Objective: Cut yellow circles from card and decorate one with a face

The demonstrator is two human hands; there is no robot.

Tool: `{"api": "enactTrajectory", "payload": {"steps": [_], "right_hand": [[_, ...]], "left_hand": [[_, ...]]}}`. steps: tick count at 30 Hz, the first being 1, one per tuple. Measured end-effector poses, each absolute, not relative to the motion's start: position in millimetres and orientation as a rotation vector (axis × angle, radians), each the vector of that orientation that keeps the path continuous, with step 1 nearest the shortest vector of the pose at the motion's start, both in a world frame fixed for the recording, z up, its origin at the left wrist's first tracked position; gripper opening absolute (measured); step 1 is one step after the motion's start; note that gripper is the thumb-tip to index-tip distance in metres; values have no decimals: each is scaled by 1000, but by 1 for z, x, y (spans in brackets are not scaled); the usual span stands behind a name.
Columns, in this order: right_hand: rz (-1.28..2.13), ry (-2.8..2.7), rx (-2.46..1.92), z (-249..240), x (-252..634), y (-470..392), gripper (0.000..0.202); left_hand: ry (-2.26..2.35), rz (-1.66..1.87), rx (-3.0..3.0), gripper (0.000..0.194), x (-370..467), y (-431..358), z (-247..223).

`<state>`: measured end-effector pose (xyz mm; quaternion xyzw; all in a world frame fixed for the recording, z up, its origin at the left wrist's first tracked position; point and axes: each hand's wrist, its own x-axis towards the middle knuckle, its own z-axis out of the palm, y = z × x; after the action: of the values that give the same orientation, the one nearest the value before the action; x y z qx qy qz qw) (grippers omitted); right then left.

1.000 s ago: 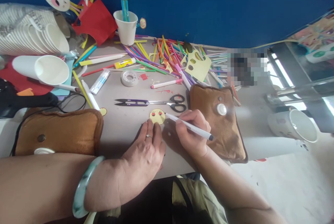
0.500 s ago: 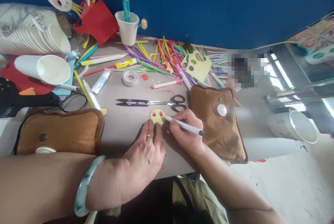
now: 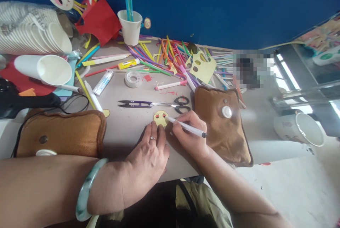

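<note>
A small round yellow paper face (image 3: 160, 117) with red-and-black eyes and lashes lies flat on the table (image 3: 124, 132). The fingertips of my left hand (image 3: 151, 150), laid flat with fingers stretched, press on its lower edge. My right hand (image 3: 191, 132) grips a white marker pen (image 3: 190, 128) with a dark end; its tip meets the face beside the right-hand eye. Just above the face rest purple thread snips (image 3: 135, 104) and black-handled scissors (image 3: 182, 104). The lower part of the face is hidden by my left fingers.
Brown hand-warmer-like pouches flank my hands, one on the left (image 3: 63, 132) and one on the right (image 3: 220, 125). Behind are a tape roll (image 3: 126, 79), a glue stick (image 3: 128, 64), many coloured sticks (image 3: 166, 56), and a paper cup (image 3: 130, 31) holding a face puppet. Stacked cups (image 3: 34, 33) stand left.
Both hands stay in almost the same place, the pen tip still by the right-hand eye. The whole view has shifted very slightly; nothing was taken hold of or let go.
</note>
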<state>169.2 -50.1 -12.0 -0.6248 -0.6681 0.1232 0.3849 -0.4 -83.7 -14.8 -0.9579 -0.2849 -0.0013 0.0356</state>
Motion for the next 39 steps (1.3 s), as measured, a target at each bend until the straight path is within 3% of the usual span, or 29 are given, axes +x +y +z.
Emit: {"api": "enactTrajectory", "payload": {"steps": [39], "right_hand": [[288, -1689, -1645, -10, 170, -50, 16]], "left_hand": [[-894, -17, -2906, 54, 1, -81, -12]]}}
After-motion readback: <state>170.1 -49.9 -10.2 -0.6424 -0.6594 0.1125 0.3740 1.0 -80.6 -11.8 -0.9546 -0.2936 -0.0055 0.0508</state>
